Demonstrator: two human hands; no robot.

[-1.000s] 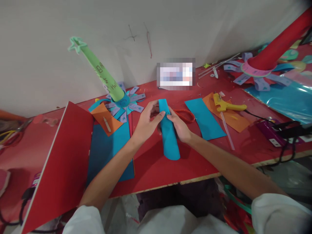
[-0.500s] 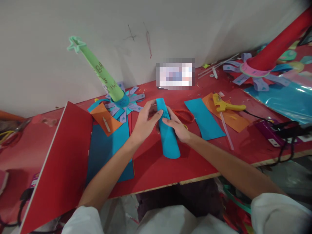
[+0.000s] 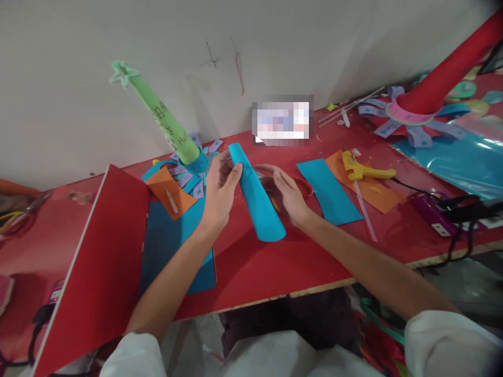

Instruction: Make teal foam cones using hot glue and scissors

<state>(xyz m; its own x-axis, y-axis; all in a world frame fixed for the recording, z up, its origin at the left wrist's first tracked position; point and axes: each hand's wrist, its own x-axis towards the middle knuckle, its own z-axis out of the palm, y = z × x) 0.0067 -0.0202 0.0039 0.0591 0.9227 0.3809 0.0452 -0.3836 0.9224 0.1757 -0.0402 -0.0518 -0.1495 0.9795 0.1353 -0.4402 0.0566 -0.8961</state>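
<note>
A blue paper tube [image 3: 259,201], narrower at its upper end and wider toward me, tilts above the red table [image 3: 251,288]. My left hand [image 3: 222,188] is closed on its upper part, the thumb lying on top of the paper. Just to the right of the tube, my right hand [image 3: 288,191] has its fingers apart and holds nothing. Scissors with red handles [image 3: 304,186] lie partly hidden behind my right hand. Further right is a flat blue paper piece [image 3: 330,192] beside orange paper [image 3: 381,195].
A green paper cone [image 3: 168,123] stands at the back left, and a red cone [image 3: 444,78] at the back right. A yellow glue gun [image 3: 363,168] with its cable rests on the right. A red board [image 3: 98,262] stands tilted at the left. A blurred screen [image 3: 283,120] leans on the wall.
My left hand has moved left with the upper end of the tube, which now slants more. My right hand has come off the tube and opened.
</note>
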